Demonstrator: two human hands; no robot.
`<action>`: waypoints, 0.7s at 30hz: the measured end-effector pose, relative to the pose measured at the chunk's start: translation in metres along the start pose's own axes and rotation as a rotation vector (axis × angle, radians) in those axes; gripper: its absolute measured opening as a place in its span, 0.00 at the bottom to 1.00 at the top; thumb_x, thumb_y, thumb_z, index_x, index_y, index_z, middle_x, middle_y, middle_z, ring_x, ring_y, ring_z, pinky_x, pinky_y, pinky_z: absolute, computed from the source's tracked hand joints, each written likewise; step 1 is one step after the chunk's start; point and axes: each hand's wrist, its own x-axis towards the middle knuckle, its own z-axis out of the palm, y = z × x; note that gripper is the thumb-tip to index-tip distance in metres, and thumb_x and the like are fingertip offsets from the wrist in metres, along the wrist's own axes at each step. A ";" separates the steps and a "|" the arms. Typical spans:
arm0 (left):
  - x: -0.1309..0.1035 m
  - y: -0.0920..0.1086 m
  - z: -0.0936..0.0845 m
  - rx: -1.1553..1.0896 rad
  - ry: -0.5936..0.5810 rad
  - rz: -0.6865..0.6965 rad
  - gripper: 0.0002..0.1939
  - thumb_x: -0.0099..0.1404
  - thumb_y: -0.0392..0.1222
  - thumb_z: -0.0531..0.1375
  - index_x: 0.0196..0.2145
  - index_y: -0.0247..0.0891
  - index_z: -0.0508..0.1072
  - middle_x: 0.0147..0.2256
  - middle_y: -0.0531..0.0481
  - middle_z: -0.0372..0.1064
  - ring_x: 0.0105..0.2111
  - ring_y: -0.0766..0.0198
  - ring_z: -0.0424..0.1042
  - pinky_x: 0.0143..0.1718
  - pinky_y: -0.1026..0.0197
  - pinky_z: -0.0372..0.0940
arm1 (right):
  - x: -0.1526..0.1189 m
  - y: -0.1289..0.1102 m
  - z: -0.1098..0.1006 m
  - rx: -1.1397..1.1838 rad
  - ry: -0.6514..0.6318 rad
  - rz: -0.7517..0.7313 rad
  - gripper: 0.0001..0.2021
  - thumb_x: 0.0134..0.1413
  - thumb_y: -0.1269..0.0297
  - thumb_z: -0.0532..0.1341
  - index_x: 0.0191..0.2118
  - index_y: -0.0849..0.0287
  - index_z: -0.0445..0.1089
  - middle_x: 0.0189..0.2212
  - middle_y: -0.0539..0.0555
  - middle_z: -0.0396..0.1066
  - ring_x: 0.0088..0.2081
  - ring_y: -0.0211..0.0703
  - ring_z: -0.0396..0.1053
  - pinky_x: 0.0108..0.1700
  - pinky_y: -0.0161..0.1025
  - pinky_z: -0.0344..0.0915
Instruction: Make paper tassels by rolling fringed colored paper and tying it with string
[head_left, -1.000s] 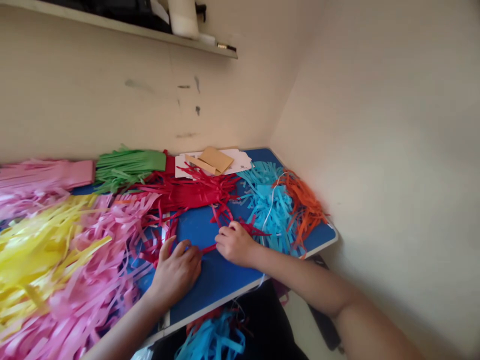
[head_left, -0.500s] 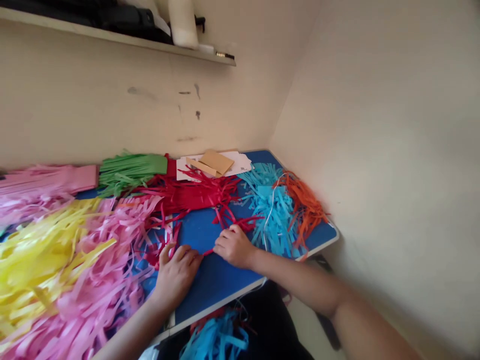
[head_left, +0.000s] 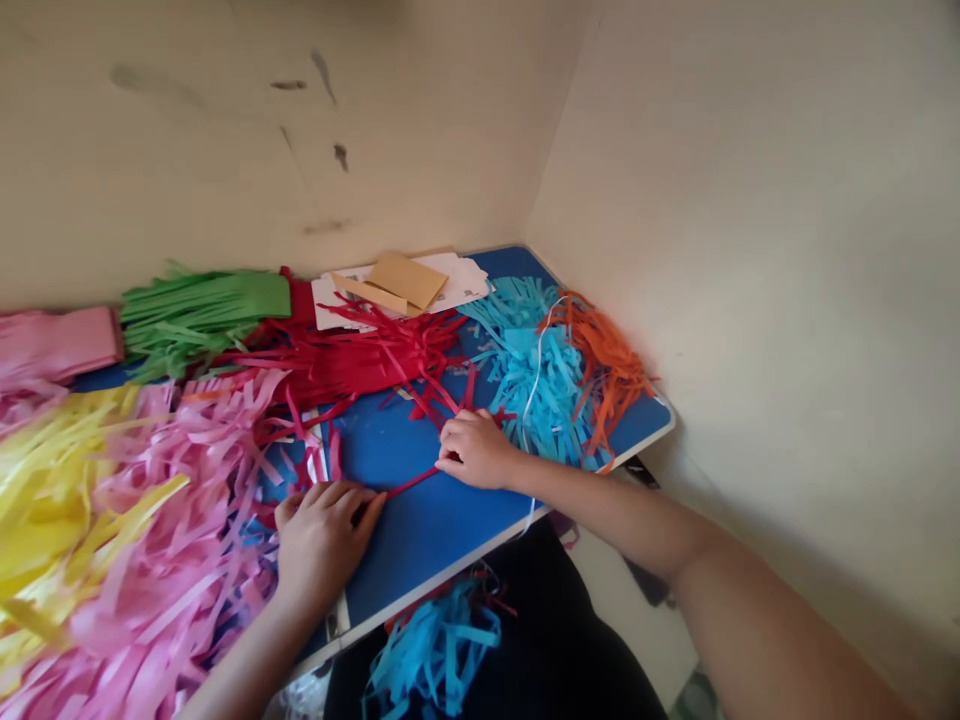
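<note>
A thin twisted red paper strip (head_left: 411,483) stretches between my two hands, low over the blue table. My left hand (head_left: 322,535) pinches its left part between thumb and fingers, and loose red fringe lies just beyond that hand. My right hand (head_left: 476,450) is closed on the strip's other end, with fingers curled; red fringe ends spread out behind it. Past both hands lies a pile of red fringed paper (head_left: 352,362). Light-blue fringed paper (head_left: 544,380) sits right of my right hand, with a white string (head_left: 535,390) across it.
Pink fringe (head_left: 172,560), yellow fringe (head_left: 52,500) and green fringed paper (head_left: 217,305) cover the table's left side. Orange fringe (head_left: 611,350) lies near the right edge. Brown card (head_left: 405,280) rests on white sheets by the wall. More blue fringe (head_left: 442,640) hangs over my lap.
My hands have moved apart, so a longer length of red strip shows between them. The view has tilted down, and the wall shelf is out of sight.
</note>
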 end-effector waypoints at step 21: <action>0.009 0.025 -0.002 0.072 0.204 0.433 0.11 0.69 0.35 0.54 0.34 0.41 0.76 0.32 0.52 0.77 0.31 0.61 0.73 0.52 0.45 0.56 | -0.010 -0.021 0.014 -0.197 0.243 -0.354 0.09 0.57 0.66 0.59 0.27 0.58 0.72 0.31 0.50 0.77 0.40 0.43 0.65 0.49 0.51 0.49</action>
